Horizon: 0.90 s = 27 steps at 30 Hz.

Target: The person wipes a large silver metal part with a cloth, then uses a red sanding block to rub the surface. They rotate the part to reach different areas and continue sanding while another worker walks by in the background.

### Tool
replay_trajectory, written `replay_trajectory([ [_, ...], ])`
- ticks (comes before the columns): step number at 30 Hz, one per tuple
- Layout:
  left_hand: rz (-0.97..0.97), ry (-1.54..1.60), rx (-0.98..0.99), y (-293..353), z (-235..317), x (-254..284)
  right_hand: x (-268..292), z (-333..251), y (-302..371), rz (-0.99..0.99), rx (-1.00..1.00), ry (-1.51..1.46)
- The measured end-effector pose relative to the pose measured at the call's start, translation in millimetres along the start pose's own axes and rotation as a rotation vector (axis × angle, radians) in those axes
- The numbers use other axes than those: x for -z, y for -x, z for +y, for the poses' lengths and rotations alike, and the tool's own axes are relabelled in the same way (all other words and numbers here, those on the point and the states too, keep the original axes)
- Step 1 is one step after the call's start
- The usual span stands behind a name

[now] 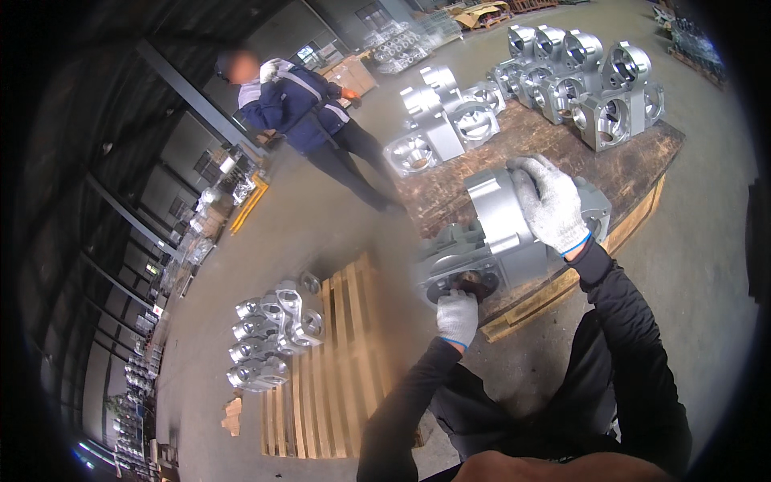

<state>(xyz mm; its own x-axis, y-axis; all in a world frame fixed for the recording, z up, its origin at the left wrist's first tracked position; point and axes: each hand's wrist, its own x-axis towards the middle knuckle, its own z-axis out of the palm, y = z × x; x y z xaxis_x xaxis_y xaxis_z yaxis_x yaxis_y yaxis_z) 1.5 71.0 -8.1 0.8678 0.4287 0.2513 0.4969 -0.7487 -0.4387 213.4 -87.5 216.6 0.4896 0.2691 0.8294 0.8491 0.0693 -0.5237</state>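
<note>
A large silvery metal casting point(506, 221) with round bores lies in front of me on a wooden-topped pallet. My right hand point(550, 201), in a white knit glove with a blue cuff edge, grips the top of its cylindrical part, fingers bent over the rim. Lower down, my left hand point(458, 317), gloved the same way, is at the casting's near bore. Its fingers are closed around a small dark brownish piece point(475, 285) whose kind I cannot make out. The inside of that bore is partly hidden by the hand.
More castings point(606, 96) stand in a row along the far side of the brown board point(642, 153). To the left, a slatted pallet point(345, 386) carries several similar castings point(277, 329). A person point(293, 108) in dark blue workwear stands beyond. Yellow bars point(250, 205) lie farther off.
</note>
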Motion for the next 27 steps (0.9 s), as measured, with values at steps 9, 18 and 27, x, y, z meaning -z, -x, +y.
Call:
replay_trajectory([
  [9, 0.255, 0.293, 0.123, 3, 14, 21, -7, -1, 2, 0.022, -0.031, 0.047],
  [18, 0.122, 1.031, 0.427, -7, 28, 22, -5, -7, 2, -0.025, -0.155, 0.084],
  [27, 0.317, 2.151, 0.996, 36, 17, -8, 34, 2, 123, 0.137, -0.244, -0.127],
])
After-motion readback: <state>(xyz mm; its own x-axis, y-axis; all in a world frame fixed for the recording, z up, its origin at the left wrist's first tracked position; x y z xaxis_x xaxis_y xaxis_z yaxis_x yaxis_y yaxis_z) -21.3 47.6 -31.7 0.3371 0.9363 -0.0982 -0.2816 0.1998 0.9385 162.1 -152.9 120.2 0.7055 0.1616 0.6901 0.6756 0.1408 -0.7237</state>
